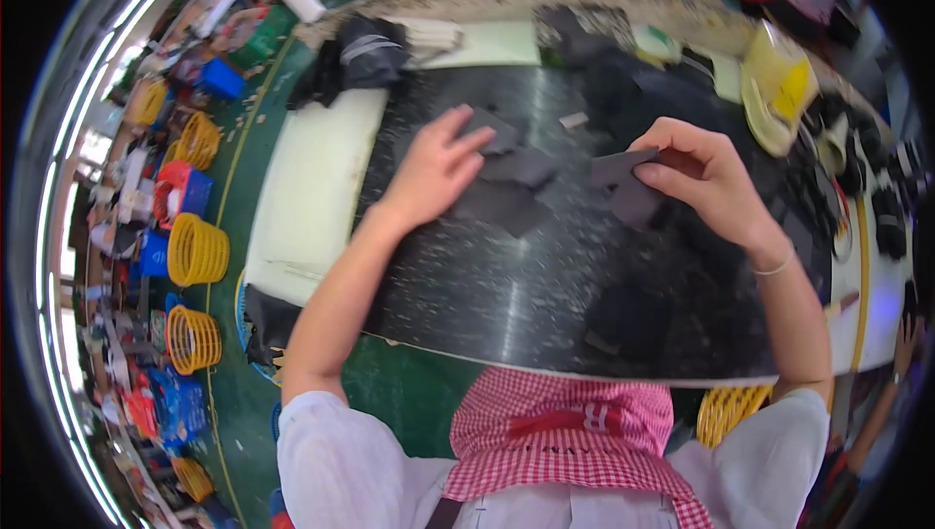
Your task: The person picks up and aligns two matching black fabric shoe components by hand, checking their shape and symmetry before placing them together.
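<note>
My right hand [693,173] pinches a dark grey cut piece [623,169] of thin sheet material between thumb and fingers, above the black speckled tabletop [467,285]. Part of the piece is hidden behind my fingers. On the left, my left hand [435,167] has its fingers spread, touching or just over the edge of several loose dark grey pieces [511,193] that overlap one another in the middle. Whether a fingertip presses on the top piece, I cannot tell.
White sheets [317,183] lie along the table's left side. A black bundle [370,52] sits at the far left, dark material [653,95] at the far right beside a yellow container [776,91]. Yellow baskets [198,248] stand on the green floor. A co-worker's hand [906,339] shows at right.
</note>
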Motion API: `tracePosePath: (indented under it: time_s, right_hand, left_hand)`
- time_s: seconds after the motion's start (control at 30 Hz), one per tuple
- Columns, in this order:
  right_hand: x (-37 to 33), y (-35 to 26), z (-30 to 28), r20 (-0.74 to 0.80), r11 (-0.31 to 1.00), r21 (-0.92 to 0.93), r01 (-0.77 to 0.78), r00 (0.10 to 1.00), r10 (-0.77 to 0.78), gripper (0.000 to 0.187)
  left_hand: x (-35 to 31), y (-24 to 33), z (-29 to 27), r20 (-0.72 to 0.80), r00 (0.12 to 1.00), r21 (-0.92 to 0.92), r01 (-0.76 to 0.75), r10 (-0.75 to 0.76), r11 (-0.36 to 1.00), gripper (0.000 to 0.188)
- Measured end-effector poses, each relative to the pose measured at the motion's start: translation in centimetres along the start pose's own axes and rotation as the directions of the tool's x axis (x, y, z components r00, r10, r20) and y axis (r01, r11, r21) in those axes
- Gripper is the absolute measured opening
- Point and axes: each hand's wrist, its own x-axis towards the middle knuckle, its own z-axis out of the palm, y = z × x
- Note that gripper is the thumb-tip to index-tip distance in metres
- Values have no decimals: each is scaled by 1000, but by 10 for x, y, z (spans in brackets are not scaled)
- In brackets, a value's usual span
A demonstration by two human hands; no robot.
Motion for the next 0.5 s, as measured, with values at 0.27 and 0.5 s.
tracePosePath:
  time_s: [0.27, 0.5]
  right_hand:
    - [-75, 20, 30, 40, 976, -116, -185, 981, 191, 38]
    - [-125, 34, 43, -126, 931, -238, -278, 959, 254, 40]
  left_hand:
    - [-9, 175, 3, 370, 921, -723, 366, -119, 587, 70]
    - [-21, 193, 18, 513, 848, -660, 487, -131, 572, 67]
